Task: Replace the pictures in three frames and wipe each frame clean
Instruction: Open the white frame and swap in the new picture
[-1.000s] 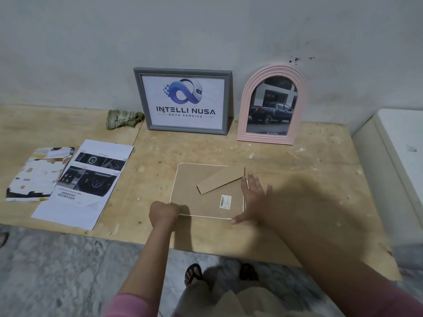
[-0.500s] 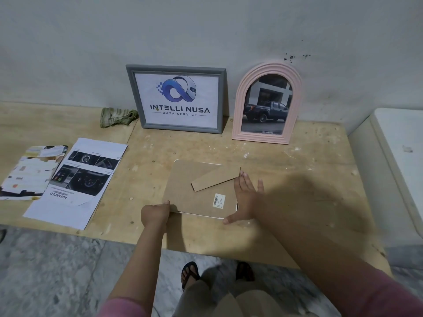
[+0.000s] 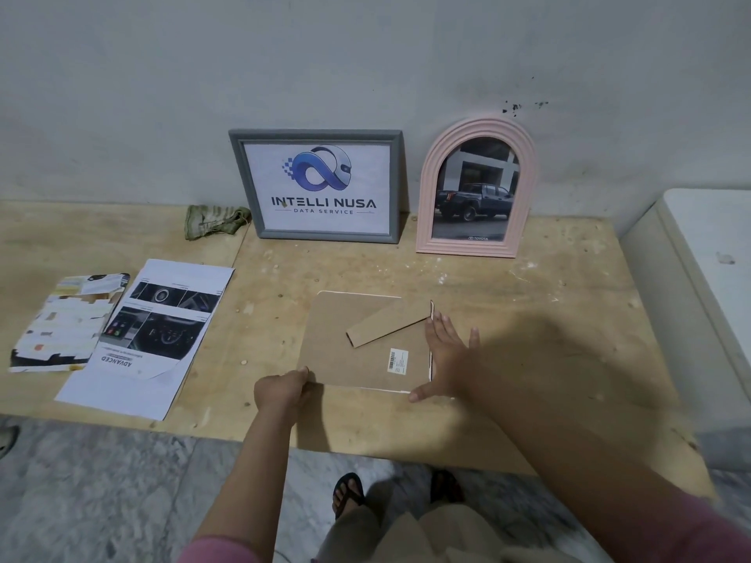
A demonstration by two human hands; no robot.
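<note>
A white frame lies face down on the wooden table (image 3: 528,319), its brown cardboard back (image 3: 357,351) up, with a fold-out stand and a barcode sticker. My left hand (image 3: 282,390) pinches its near left corner. My right hand (image 3: 445,355) lies flat with spread fingers against its right edge. A grey frame (image 3: 319,184) with a logo print and a pink arched frame (image 3: 475,188) with a truck photo lean upright on the wall. A green cloth (image 3: 213,223) is crumpled left of the grey frame.
Printed sheets (image 3: 150,335) with car interior photos and a folded, worn picture (image 3: 65,323) lie at the table's left. A white cabinet (image 3: 707,270) stands at the right. Sandalled feet (image 3: 349,493) stand on marble floor below the table's front edge.
My left hand's grip on the near left corner has raised that corner a little, so the cardboard back now hides the white rim there. The right hand stays on the right edge.
</note>
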